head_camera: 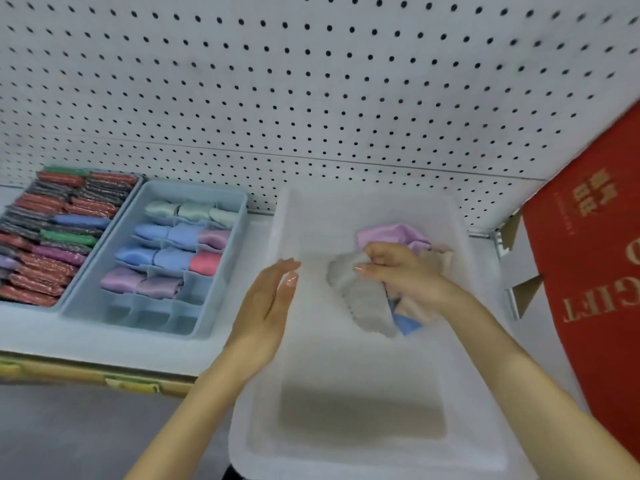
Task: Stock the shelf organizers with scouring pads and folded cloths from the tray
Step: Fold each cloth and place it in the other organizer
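Holds the grey cloth (363, 299) tight in the right grip (401, 275), fingers curled round its top edge, likely to lift it out. Spreads the left grip (266, 306) wide and flat with nothing in it, just beside the cloth and over the tray (346, 375), maybe ready to help fold. Has a lilac cloth (388, 233), a peach cloth (420, 308) and a blue cloth (408, 325) bunched under and behind the grey one, at the far right of the tray, so seems to pick from one small pile. Has the tray right next to the cloth organizer (239, 216) on the shelf (104, 344), so needs only a short reach to the left. Tucks one rolled cloth into each slot there, to make every cloth neat and easy to see. Fills the far rows and has no cloth yet in the near slots, so looks to have room for the grey one. Packs the scouring pads (52, 237) in tight rows further left, to fit many in. Backs the shelf with a white pegboard (311, 81) and stands a red box (588, 254) at the right
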